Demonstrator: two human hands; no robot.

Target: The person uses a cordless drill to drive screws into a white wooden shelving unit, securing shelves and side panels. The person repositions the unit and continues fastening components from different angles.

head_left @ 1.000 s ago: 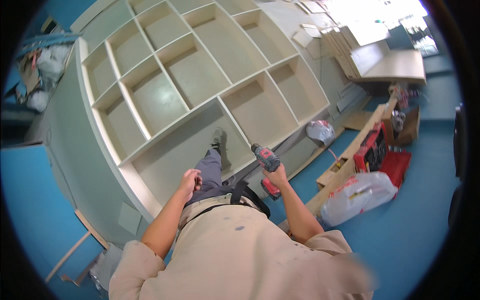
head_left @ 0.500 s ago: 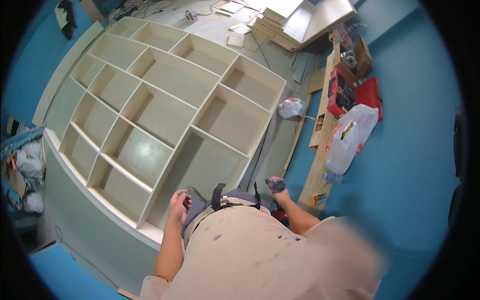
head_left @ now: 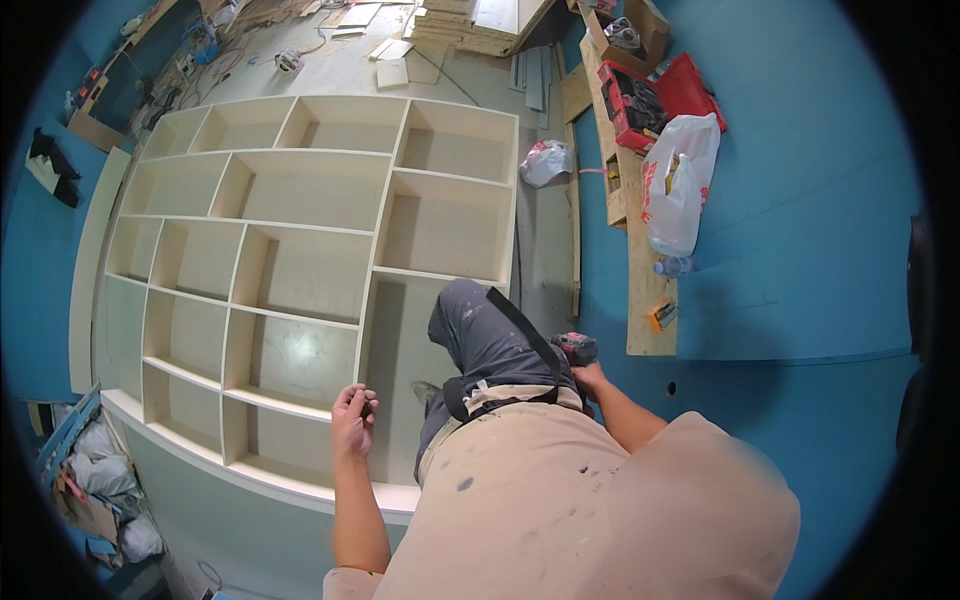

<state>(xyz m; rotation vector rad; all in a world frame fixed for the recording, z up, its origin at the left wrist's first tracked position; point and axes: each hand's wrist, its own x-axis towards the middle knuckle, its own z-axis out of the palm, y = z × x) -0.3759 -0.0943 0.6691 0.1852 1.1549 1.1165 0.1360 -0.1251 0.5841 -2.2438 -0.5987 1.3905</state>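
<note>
We see a pale floor (head_left: 540, 250) carrying a big cream shelf unit (head_left: 300, 260) lying flat. Right of the shelf unit: a grey bag (head_left: 546, 162), a long wooden plank (head_left: 640, 270), a white plastic bag (head_left: 680, 185) and a red toolbox (head_left: 650, 100). Boards (head_left: 480, 20) are stacked beyond the shelf unit.

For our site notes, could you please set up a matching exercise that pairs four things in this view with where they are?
Things:
1. cordless drill
2. white plastic bag
3. red toolbox
4. shelf unit

Places:
A. lying flat on the floor
B. on the plank, beside a bottle
C. in the right hand
D. open, at the plank's far end

Pairs: 1-C, 2-B, 3-D, 4-A
</note>
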